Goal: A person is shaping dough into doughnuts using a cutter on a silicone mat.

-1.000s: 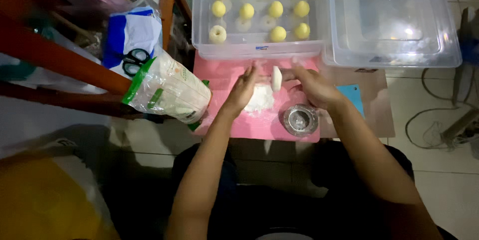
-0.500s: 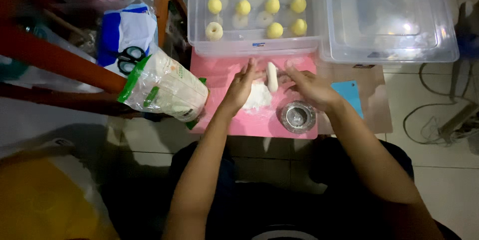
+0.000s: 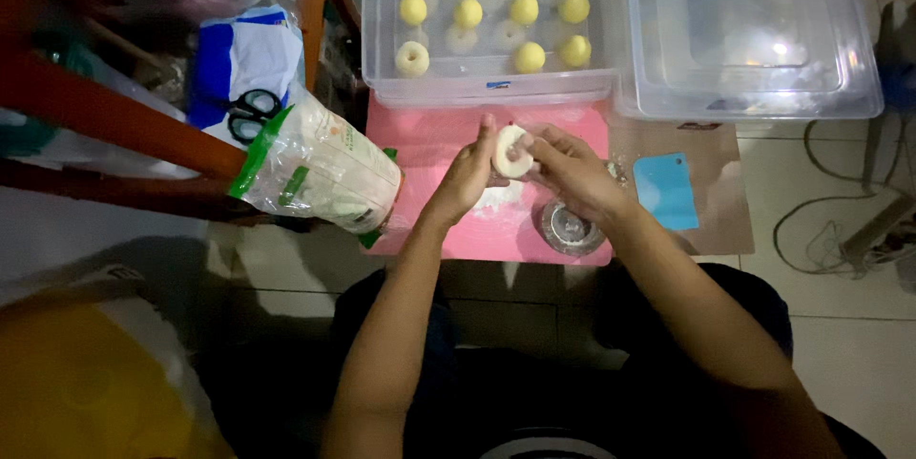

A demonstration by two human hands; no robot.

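While both hands meet above the pink mat (image 3: 448, 139), they hold one white dough ring (image 3: 511, 152) between them. The left hand (image 3: 468, 177) has its grip closed on the ring's left edge, and the right hand (image 3: 570, 173) pinches the right edge with its fingers. Under the ring lies some flour (image 3: 496, 198), and a round metal cutter (image 3: 570, 227) sits just beside it. Yellow balls fill the clear tray (image 3: 382, 49) behind the mat. A flour bag (image 3: 320, 168) lies to the left.
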